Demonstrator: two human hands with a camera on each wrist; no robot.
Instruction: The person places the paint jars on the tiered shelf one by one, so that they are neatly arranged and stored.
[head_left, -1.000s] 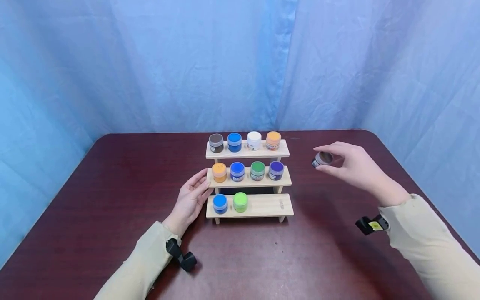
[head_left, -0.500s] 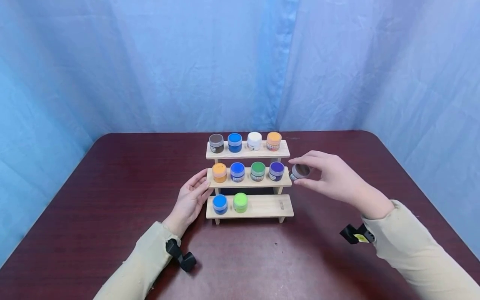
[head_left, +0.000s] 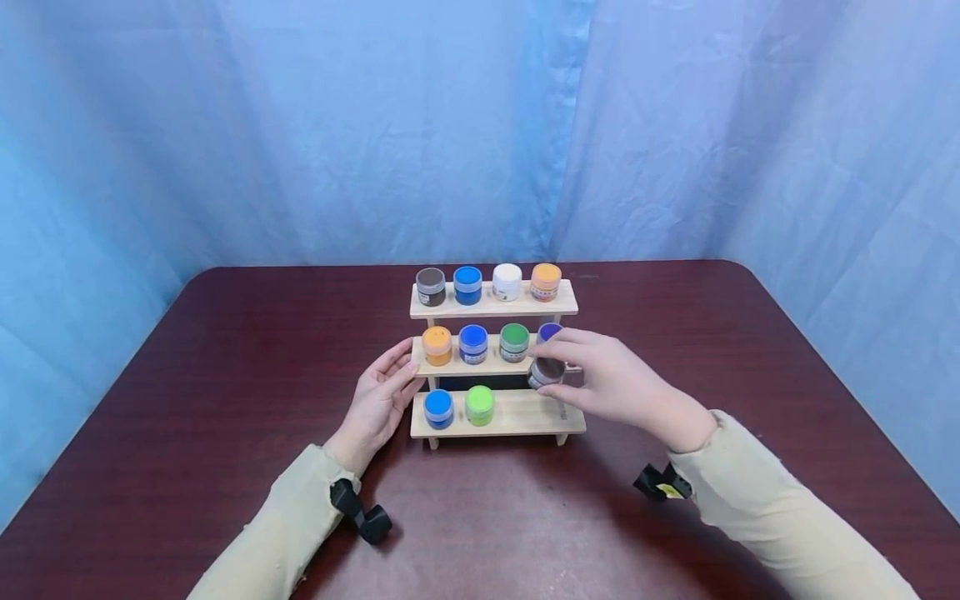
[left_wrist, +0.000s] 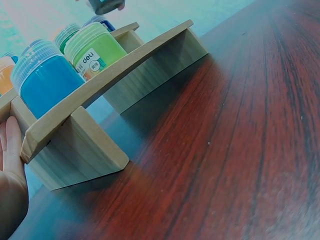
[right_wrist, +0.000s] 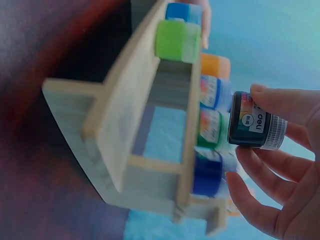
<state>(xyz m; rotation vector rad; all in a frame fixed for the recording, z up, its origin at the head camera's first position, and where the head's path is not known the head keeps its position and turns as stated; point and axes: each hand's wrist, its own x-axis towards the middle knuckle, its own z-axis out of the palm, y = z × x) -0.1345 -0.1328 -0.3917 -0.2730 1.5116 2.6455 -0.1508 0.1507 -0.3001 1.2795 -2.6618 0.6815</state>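
A three-tier wooden display rack [head_left: 525, 417] stands on the table with small paint jars on each tier. My left hand [head_left: 378, 404] holds the rack's left end at the middle tier, thumb in front. Between the thumb and fingers of my right hand [head_left: 618, 379] is a dark paint jar [right_wrist: 250, 120], over the lower tier's right half. In the head view it partly covers the purple jar [head_left: 550, 332] on the middle tier. A blue jar [head_left: 438, 408] and a light green jar [head_left: 480, 405] sit at the lower tier's left.
On the middle tier are an orange jar [head_left: 437, 346], a blue one and a green jar [head_left: 513, 342]. The top tier carries brown, blue, white and light orange jars [head_left: 546, 282]. The dark red table [head_left: 480, 517] ends at a blue curtain [head_left: 375, 125].
My right hand has carried the dark jar leftward and down, from beside the rack to the front of its right half. My left hand has stayed at the rack.
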